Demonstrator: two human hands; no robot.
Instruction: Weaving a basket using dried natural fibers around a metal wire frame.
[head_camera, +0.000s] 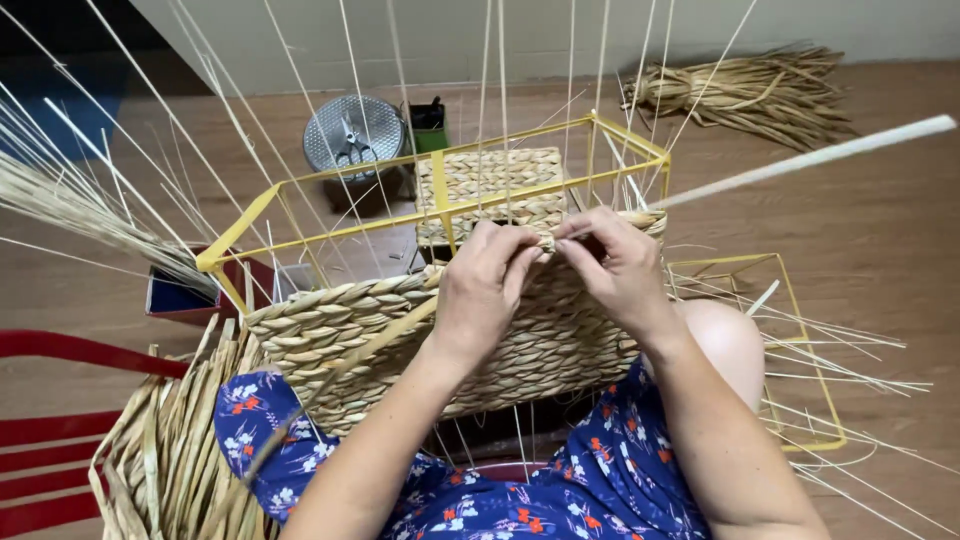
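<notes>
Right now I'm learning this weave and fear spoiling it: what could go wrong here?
The thin upright stakes stand loose and close to the face; leaning in could bend them or poke an eye. Both hands, left hand and right hand, pinch one twisted strand at the top row, so a slip may loosen it. The half-woven basket rests on the lap and might tip, dragging its yellow frame along.

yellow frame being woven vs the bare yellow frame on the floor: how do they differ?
The yellow frame being woven sits on the lap, its near side clad in twisted straw weave; both hands, left hand and right hand, work at that weave's top edge. The bare frame on the floor lies to the right, uncovered and untouched. Both are thin yellow rod frames.
</notes>
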